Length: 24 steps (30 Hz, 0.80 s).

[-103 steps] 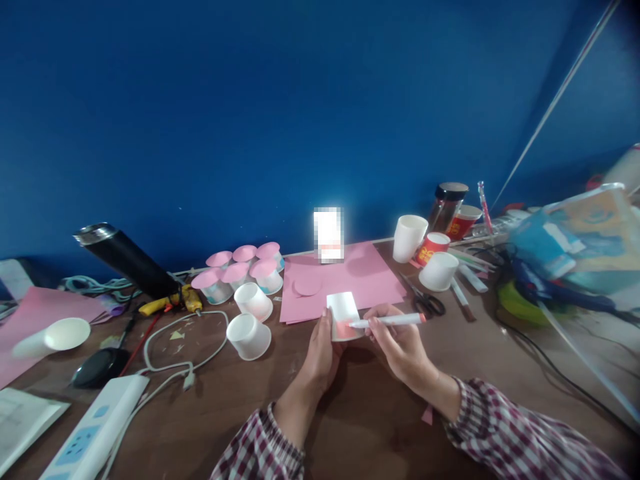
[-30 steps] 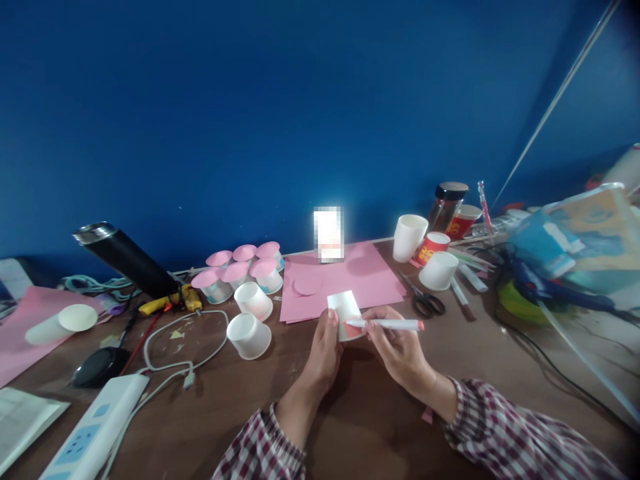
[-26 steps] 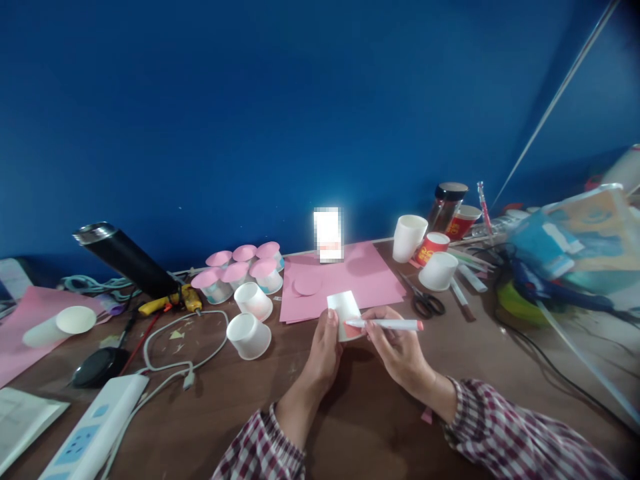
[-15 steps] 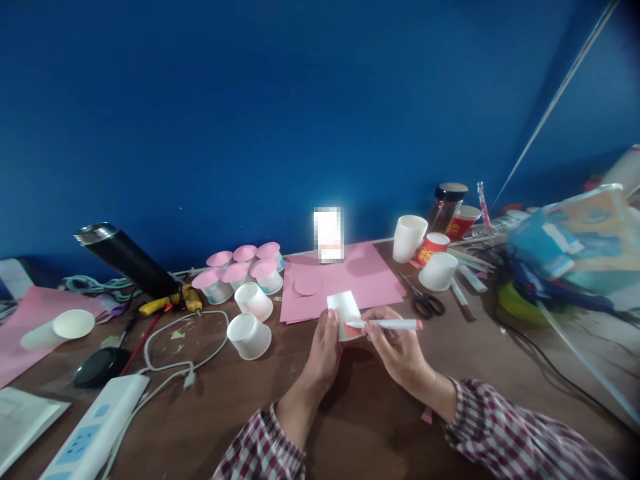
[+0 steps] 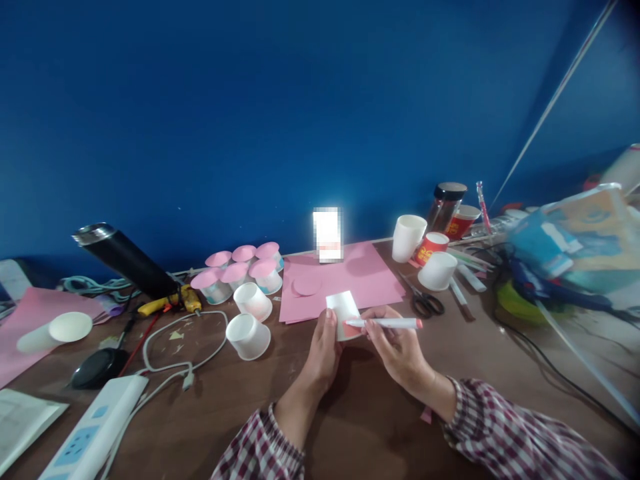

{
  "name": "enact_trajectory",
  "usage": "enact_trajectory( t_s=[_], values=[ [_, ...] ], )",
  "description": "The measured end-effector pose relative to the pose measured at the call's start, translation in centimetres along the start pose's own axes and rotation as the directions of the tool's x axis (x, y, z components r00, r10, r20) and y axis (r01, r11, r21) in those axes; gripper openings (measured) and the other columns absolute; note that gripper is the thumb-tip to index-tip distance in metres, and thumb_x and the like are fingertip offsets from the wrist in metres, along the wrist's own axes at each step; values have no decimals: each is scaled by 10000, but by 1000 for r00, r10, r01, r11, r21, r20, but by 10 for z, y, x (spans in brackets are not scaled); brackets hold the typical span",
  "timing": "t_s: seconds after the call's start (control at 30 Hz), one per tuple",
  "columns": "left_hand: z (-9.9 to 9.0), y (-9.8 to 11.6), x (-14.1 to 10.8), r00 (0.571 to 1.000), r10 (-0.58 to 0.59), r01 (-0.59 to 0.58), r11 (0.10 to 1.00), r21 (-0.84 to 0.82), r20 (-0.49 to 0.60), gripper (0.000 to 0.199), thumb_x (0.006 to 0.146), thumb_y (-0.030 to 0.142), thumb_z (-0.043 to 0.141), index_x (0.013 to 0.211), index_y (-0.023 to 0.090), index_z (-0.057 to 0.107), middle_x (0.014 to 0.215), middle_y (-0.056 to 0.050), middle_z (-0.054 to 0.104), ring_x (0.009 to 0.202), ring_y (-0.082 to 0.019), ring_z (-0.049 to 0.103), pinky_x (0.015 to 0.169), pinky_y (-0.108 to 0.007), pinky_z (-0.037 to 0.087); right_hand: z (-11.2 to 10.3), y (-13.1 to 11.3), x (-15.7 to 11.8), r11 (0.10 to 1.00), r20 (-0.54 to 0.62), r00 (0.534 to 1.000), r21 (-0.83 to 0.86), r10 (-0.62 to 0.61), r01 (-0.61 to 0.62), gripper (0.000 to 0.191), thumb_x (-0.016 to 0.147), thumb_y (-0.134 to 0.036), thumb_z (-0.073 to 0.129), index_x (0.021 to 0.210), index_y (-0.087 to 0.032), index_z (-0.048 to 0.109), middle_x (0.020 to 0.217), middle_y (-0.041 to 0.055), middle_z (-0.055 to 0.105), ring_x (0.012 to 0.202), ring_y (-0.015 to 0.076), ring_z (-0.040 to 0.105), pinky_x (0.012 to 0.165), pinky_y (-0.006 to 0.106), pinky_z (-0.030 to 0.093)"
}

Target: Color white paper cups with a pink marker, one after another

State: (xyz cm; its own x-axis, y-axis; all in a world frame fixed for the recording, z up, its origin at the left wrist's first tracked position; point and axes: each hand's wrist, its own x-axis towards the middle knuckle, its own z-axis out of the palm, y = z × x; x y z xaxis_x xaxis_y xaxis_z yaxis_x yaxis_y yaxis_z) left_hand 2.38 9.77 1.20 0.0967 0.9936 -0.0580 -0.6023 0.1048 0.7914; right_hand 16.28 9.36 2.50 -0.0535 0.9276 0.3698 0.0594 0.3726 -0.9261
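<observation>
White paper cup (image 5: 341,305), one: pink patch (image 5: 351,330) on side, held between thumb and partly hidden fingers of the left hand (image 5: 323,350). Marker (image 5: 395,323), one: white, pink-ended, pinched by fingers of the right hand (image 5: 397,347), tip apparently touching the patch. Pink sheets (image 5: 367,273): beyond, on worktop (image 5: 373,413).

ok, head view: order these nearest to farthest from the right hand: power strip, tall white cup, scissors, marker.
1. Coral-ended marker: held in the right hand.
2. Black-handled scissors: just beyond, slightly right.
3. Tall white paper cup: farther back.
4. White power strip: far left.
</observation>
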Motion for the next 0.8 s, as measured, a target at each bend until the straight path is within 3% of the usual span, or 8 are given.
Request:
enact_trajectory(
  t_s=[0.3,0.8],
  values=[
    [-4,-2,1,1000,-15,15,1000,12,-13,399,904,541,599,986,154,656,980,-78,708,912,-206,642,906,-368,492,-1,2,1,1000,-26,1000,-20,5,-5,239,971,-416,570,890,-199,632,731,26,646,614,149,576,562,236,490],
    [-1,0,3,997,-24,21,999,-40,-79,440,841,566,674,978,149,659,927,-42,694,854,-167,619,849,-317,492,-4,7,2,999,-69,998,-38,12,-14,279,976,-434,560,853,-193,626,678,17,605,589,146,551,537,234,461]
  ],
)
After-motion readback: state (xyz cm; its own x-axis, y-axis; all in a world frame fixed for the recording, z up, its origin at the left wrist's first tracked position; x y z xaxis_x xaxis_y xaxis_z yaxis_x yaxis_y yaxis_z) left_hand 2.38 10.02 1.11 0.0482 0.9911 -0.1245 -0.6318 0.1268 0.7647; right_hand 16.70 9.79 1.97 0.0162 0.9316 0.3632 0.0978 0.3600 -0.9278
